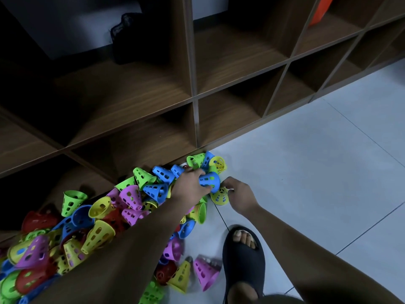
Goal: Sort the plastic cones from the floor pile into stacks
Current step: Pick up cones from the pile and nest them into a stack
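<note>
- The wooden shelf unit (195, 99) is filling the upper frame, and its bottom edge is meeting the floor right behind the pile.
- Pale tiled floor (317, 172) is lying open across the right of the frame.
- My foot in a black slipper (243, 255) is standing at lower centre, just right of the pile.
- The cones (98, 227) are lying tumbled from lower left to centre. They are perforated and come in blue, green, yellow, purple and red.
- My left hand (190, 187) is gripping a blue cone (209, 181) at centre, fingers curled round it.
- My right hand (240, 195) is hovering just beside it, with fingertips at a yellow cone (220, 197). I cannot tell whether it is gripping.
</note>
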Motion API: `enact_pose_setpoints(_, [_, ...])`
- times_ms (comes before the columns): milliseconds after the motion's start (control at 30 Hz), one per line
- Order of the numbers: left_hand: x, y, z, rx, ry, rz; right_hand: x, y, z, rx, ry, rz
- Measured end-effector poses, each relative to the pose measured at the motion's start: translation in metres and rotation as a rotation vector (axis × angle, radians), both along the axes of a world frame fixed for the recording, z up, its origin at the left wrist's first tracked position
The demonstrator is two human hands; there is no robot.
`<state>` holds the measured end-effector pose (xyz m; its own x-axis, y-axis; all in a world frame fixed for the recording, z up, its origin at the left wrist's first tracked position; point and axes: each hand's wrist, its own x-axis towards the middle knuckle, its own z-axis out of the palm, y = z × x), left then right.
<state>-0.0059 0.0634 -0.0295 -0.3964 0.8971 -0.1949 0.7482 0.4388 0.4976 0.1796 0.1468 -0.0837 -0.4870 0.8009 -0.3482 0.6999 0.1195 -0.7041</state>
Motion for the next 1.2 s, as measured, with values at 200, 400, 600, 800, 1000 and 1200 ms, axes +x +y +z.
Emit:
enact_pose_setpoints(200, [0.001,-0.006,-0.011,-0.070,0.002,0.002,0.005,-0.013,-0.011,0.075,-0.041,0.123])
enact_pose_setpoints(400, [-0.003,-0.014,-0.019,-0.088,-0.013,0.015,-0.001,-0.015,-0.007,-0.065,-0.066,-0.126])
enact_pose_setpoints(600, [-0.010,-0.026,-0.025,-0.074,-0.066,0.039,-0.022,-0.004,-0.018,-0.274,-0.111,-0.289])
enact_pose_setpoints(800, [-0.008,-0.035,-0.026,-0.045,-0.091,0.000,-0.041,0.010,-0.030,-0.378,-0.081,-0.349])
enact_pose_setpoints(1000, [0.000,-0.041,-0.025,0.010,-0.103,-0.038,-0.046,0.019,-0.034,-0.608,0.076,-0.463])
enact_pose_setpoints(1200, [0.014,-0.045,-0.032,0.055,-0.099,-0.116,-0.019,0.006,-0.018,-0.536,0.274,-0.423])
